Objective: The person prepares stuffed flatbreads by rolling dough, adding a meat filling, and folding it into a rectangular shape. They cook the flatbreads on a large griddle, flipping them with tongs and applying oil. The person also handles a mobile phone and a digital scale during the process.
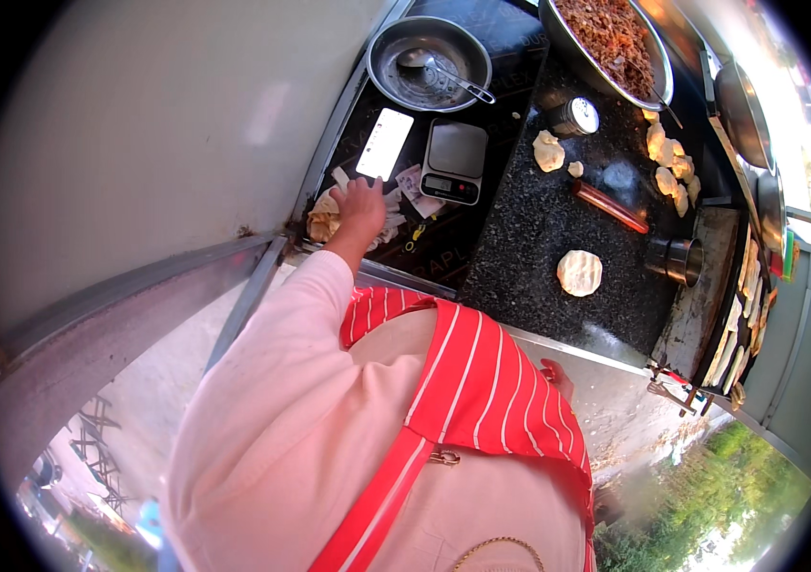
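My left hand [364, 206] is stretched over a crumpled pale cloth [389, 227], its fingers spread at the lower end of a phone [384, 143] with a lit white screen. Whether the fingertips touch the phone cannot be made out. My right hand [557, 377] hangs low past the counter's front edge, partly hidden by the red striped apron [498, 379]. On the dark granite slab [520, 279] in front of it lies a flattened round of dough [580, 273]. A reddish wooden rolling pin [610, 206] rests farther back.
A digital kitchen scale [455, 154], banknotes [419, 191] and a steel bowl with a ladle [387, 71] are near the phone. Dough pieces [666, 157], a shaker [580, 116], a metal cup [684, 261] and a bowl of minced filling [609, 43] stand right. Flatbreads [734, 322] line the far-right griddle.
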Available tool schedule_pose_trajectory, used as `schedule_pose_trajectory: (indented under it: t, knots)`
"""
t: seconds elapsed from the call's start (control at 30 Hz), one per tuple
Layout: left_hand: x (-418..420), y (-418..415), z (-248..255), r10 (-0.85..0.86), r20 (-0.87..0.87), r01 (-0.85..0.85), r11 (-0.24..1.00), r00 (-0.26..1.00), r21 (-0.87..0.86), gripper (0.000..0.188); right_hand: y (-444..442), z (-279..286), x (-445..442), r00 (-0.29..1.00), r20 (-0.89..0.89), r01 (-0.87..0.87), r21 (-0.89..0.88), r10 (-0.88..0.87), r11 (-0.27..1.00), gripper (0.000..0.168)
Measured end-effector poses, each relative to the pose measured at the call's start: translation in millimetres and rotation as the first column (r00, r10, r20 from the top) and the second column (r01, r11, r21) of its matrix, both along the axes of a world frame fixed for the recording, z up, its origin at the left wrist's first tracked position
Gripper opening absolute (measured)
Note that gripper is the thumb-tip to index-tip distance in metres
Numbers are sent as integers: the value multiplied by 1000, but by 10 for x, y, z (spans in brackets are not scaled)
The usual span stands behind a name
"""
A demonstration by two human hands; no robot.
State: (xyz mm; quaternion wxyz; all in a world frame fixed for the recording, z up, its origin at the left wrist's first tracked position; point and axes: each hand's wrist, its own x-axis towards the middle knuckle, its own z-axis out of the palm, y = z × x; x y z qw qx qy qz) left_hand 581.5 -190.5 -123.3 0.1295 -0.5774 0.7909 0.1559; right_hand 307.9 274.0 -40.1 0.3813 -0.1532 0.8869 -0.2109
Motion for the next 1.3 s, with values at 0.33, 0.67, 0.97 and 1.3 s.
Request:
schedule_pose_trajectory:
  t: [0.33,0.67,0.97,1.3]
  knots:
    - [-17,-18,65,-1,-2,2,1000,1000,19,40,35,-54,-3,1000,13,23,10,-23,1000,35]
    - [-41,11,73,13,-7,-13,1000,1000,24,38,44,-35,-7,1000,-8,-16,22,16,1000,35]
    - [-12,10,42,16,-31,-16,1000,999,-6,38,176,-201,-65,999,-17,-35,21,36,999,35]
    - [-32,-31,80,22,-32,-20,998,999,56,38,-228,167,2,997,-60,-39,48,42,998,34]
